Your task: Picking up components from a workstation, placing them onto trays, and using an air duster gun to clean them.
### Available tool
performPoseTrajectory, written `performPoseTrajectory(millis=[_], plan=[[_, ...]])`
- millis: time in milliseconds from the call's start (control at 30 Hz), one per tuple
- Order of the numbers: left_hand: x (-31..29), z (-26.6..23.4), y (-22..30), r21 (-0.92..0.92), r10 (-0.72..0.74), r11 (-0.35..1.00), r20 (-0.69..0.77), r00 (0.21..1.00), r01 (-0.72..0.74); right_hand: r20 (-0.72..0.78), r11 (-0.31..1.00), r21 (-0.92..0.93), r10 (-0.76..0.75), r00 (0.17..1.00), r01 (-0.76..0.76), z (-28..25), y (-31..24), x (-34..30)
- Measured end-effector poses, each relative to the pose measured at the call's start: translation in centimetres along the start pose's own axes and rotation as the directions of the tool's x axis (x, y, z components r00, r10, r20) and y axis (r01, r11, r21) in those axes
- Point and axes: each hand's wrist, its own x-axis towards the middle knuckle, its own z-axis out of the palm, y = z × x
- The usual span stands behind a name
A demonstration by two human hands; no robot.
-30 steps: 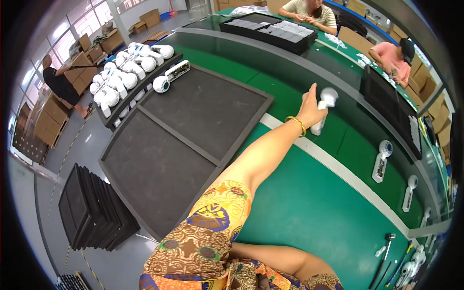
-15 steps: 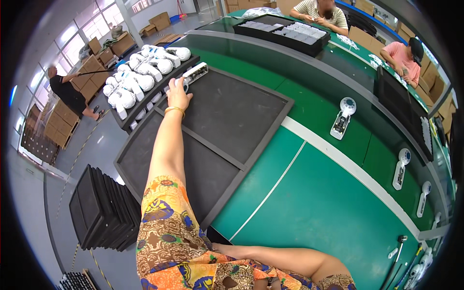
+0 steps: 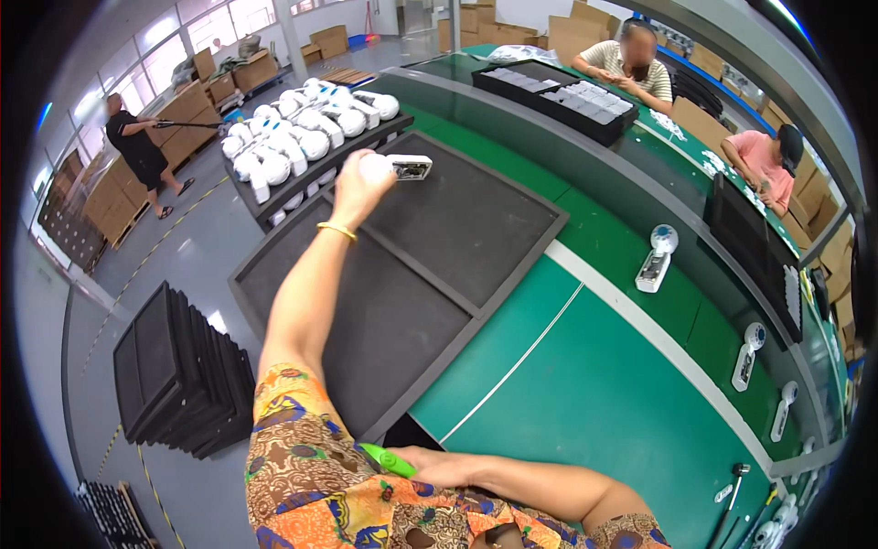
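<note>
My left hand (image 3: 358,188) reaches out to the far end of the large black divided tray (image 3: 430,265). Its fingers are wrapped round the round head of a white device (image 3: 413,166), whose rectangular body is open and shows parts inside. Whether the device touches the tray I cannot tell. Close to my body, my right hand (image 3: 441,465) is closed around a bright green tapered tool (image 3: 389,459). The tool's exact kind does not show.
Many white round-headed devices (image 3: 311,144) fill a black tray at the far left. Similar open devices (image 3: 655,261) stand along the green belt. Stacked black trays (image 3: 183,375) rise at left. Two people sit across the line; another stands at far left.
The white device has been turned and brought slightly inward over the tray by my left hand. My right hand and the green tool have come into view. The whole view has shifted slightly.
</note>
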Motion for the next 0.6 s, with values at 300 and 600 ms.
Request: performPoseTrajectory(millis=[300, 600], plan=[[-13.3, -21.5, 5.1, -0.766, -0.156, 0.642, -0.171, 0.973, -0.031, 0.106, 0.956, -0.291, 0.052, 0.993, -0.019, 1.7, -1.5, -2.0], [-29.9, -24.7, 5.0, -0.659, -0.574, 0.626, -0.029, 0.818, 0.416, -0.034, 0.986, -0.153, 0.059, 0.998, -0.064, 3.5, -4.1, -2.8]])
